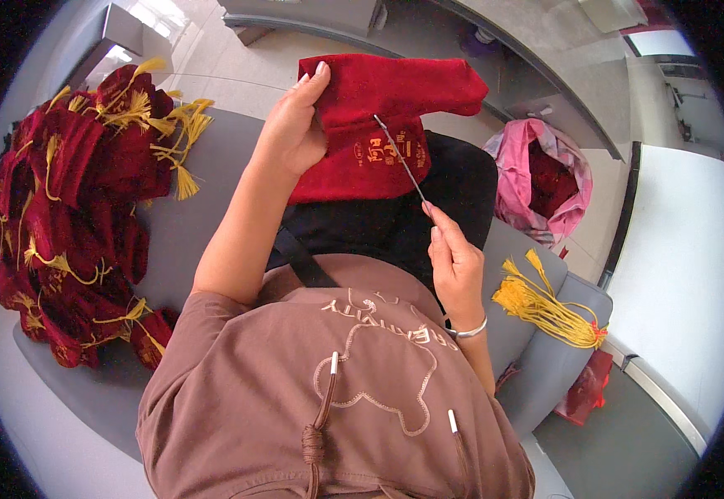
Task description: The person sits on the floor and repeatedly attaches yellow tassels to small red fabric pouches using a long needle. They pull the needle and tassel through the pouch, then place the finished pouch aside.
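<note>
A red velvet-like pouch (pixel 393 81) with gold printed writing lies over my lap. My left hand (pixel 296 125) grips its left side, the thumb on top near the upper corner. Between the fingertips of my right hand (pixel 455 262) is a thin metal rod-like tool (pixel 401 159). Its far tip lies over the middle of the red cloth, above the gold print; whether it touches the cloth is hard to tell. A bundle of yellow tassel cords (pixel 552 312) rests on the grey seat to the right of my right hand.
Dark red pouches with yellow tassels (pixel 81 206) are heaped on the grey seat (pixel 181 218) at left. A pink bag (pixel 518 150) holding dark red cloth stands on the floor at right. Grey furniture (pixel 561 118) borders the floor ahead, and a red packet (pixel 586 387) lies at lower right.
</note>
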`<control>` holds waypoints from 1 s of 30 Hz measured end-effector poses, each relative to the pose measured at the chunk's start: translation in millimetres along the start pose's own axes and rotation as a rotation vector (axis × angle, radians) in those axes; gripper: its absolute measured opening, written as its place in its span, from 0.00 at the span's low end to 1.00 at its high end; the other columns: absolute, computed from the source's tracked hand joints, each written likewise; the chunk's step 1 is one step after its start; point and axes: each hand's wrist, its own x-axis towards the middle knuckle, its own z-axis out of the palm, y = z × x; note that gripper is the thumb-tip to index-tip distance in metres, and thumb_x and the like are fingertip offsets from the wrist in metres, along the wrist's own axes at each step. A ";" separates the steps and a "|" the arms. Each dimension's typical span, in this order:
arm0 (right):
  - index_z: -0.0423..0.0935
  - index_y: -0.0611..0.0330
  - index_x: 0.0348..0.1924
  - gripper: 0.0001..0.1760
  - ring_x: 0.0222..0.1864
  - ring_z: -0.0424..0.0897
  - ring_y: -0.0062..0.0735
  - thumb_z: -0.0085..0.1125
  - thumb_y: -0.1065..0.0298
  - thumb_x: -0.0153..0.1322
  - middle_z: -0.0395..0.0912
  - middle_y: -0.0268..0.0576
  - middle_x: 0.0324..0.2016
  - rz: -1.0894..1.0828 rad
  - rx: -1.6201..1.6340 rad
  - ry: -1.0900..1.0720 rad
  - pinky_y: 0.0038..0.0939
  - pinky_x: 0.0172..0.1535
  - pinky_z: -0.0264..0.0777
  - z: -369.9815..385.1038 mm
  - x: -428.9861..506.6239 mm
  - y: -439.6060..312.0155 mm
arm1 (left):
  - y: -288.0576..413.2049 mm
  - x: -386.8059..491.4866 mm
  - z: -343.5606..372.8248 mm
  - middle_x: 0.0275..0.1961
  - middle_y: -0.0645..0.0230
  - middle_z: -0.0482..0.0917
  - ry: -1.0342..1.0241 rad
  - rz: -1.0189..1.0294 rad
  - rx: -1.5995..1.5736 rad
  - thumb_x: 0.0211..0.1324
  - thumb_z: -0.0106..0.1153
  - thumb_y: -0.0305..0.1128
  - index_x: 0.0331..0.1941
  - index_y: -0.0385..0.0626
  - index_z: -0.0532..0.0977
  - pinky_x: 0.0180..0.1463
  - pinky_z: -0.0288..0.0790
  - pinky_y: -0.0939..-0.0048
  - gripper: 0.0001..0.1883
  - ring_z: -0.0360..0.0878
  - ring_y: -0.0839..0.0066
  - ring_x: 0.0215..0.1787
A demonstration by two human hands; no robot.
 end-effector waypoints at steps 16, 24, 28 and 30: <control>0.71 0.46 0.62 0.33 0.23 0.74 0.40 0.56 0.80 0.63 0.68 0.42 0.21 -0.212 -0.519 0.092 0.39 0.29 0.70 -5.7 4.6 -1.3 | -2.8 1.7 -2.3 0.50 0.58 0.81 -0.009 -0.013 -0.073 0.71 0.42 0.38 0.49 0.39 0.73 0.61 0.72 0.56 0.16 0.80 0.63 0.53; 0.71 0.45 0.62 0.33 0.24 0.74 0.40 0.56 0.80 0.63 0.68 0.41 0.22 -0.222 -0.585 0.122 0.39 0.30 0.71 -5.7 9.1 -4.0 | -6.4 -1.5 -6.8 0.44 0.63 0.83 -0.147 0.009 0.110 0.66 0.53 0.39 0.43 0.42 0.77 0.55 0.74 0.68 0.13 0.82 0.71 0.47; 0.71 0.45 0.61 0.33 0.24 0.75 0.39 0.57 0.79 0.63 0.69 0.40 0.22 -0.208 -0.623 0.136 0.39 0.30 0.71 -3.1 12.9 -5.2 | -10.4 -6.6 -2.3 0.43 0.64 0.84 -0.146 0.019 0.061 0.63 0.58 0.36 0.43 0.42 0.78 0.53 0.74 0.71 0.11 0.82 0.73 0.45; 0.71 0.45 0.61 0.32 0.24 0.75 0.38 0.57 0.79 0.63 0.69 0.40 0.22 -0.220 -0.642 0.147 0.38 0.30 0.72 -1.7 15.2 -5.0 | -11.9 -9.2 -0.2 0.42 0.65 0.84 -0.150 0.036 0.090 0.62 0.58 0.33 0.42 0.42 0.78 0.51 0.75 0.71 0.09 0.82 0.73 0.45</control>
